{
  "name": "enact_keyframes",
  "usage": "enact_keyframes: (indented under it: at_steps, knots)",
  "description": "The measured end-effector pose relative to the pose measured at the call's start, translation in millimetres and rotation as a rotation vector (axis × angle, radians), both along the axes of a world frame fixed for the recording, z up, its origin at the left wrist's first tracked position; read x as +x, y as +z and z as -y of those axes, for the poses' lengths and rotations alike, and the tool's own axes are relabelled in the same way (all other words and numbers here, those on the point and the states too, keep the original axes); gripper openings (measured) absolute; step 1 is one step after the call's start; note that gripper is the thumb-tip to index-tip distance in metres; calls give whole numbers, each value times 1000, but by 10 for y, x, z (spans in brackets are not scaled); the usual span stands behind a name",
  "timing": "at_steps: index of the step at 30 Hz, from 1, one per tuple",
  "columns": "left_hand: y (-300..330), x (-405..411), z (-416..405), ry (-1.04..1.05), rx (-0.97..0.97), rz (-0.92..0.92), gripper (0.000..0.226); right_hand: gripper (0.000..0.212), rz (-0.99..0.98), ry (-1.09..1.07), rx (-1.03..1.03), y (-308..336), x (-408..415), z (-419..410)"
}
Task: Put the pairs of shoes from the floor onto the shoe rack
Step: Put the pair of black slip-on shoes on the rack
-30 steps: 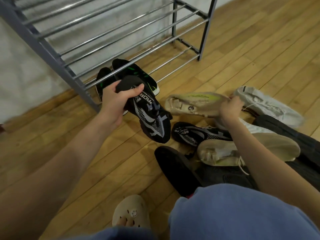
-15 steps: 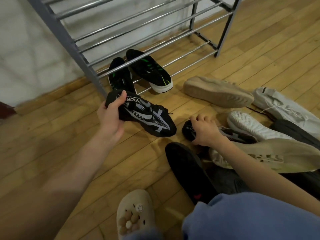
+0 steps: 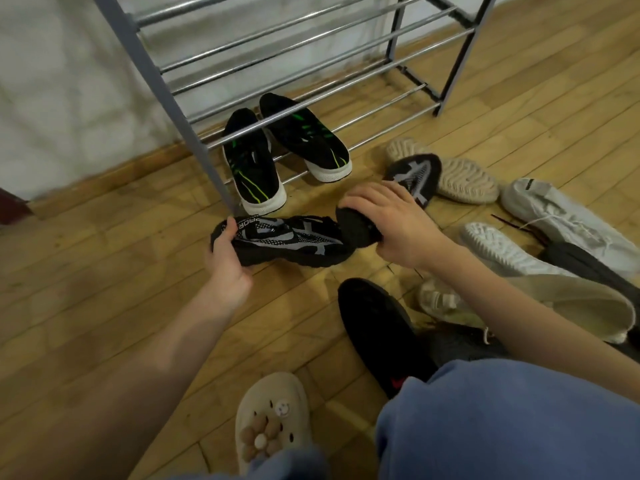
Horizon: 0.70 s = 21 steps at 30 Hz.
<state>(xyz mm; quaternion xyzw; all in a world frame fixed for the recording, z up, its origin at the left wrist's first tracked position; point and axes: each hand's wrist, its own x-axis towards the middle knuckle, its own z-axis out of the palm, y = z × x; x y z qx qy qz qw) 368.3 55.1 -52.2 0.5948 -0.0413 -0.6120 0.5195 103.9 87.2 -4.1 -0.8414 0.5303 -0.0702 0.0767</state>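
The left hand (image 3: 227, 268) grips the heel end of a black knit shoe with grey pattern (image 3: 287, 242), thumb over the collar, holding it low over the wooden floor (image 3: 104, 271) just near of the shoe rack (image 3: 166, 95). The right hand (image 3: 391, 223) has its grip curled round the heel of the matching black shoe (image 3: 414, 178), whose toe points far and right; its heel end sits just beside the toe of the left-hand shoe.

On the rack's bottom bars stands a black pair with green stripes (image 3: 277, 150), toes toward the person, the left one overhanging the front bar.

To the right on the floor lie a beige shoe sole-up (image 3: 464, 178), a white sneaker (image 3: 568, 220), a white sole (image 3: 498, 247) and a beige shoe on its side (image 3: 571, 299). Nearer lies a plain black shoe (image 3: 377, 327). At the near edge are a beige clog (image 3: 270, 420) and blue trousers (image 3: 502, 420).
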Motion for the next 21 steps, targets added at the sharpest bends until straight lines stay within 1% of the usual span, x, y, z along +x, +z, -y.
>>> enact_keyframes:
  at_steps: [2, 3, 6, 9, 11, 12, 14, 15, 16, 17, 18, 19, 21]
  knots:
    - [0, 35, -23, -23, 45, 58, 56, 80, -148, 77, 12, -125, -116, -65]
    - [3, 57, -26, -56, 67, 93, 56, 79, -191, 104, 28, -176, -167, -101]
    - [20, 120, -41, -184, 157, 158, 53, 74, -257, 147, 127, -324, -229, -205]
    - [43, 169, -67, -320, 231, 261, 36, 72, -302, 137, 236, -473, -260, -249]
    - [66, 185, -95, -407, 249, 316, 26, 68, -269, 53, 291, -542, -291, -260]
    - [83, 188, -104, -450, 249, 336, 23, 64, -212, -30, 298, -572, -301, -263]
    - [116, 185, -107, -528, 252, 368, 17, 56, -29, -296, 249, -629, -287, -278]
    - [130, 187, -102, -554, 249, 382, 17, 59, 52, -454, 245, -655, -260, -275]
    - [150, 195, -100, -572, 241, 394, 17, 73, 114, -610, 300, -654, -218, -259]
    - [171, 208, -101, -590, 233, 404, 19, 92, 160, -737, 406, -673, -186, -228]
    - [184, 232, -104, -605, 228, 419, 25, 109, 186, -812, 513, -690, -151, -192]
    - [192, 259, -101, -618, 226, 437, 31, 121, 187, -844, 594, -706, -114, -156]
    - [228, 312, -101, -645, 213, 467, 36, 131, 155, -852, 660, -743, -35, -98]
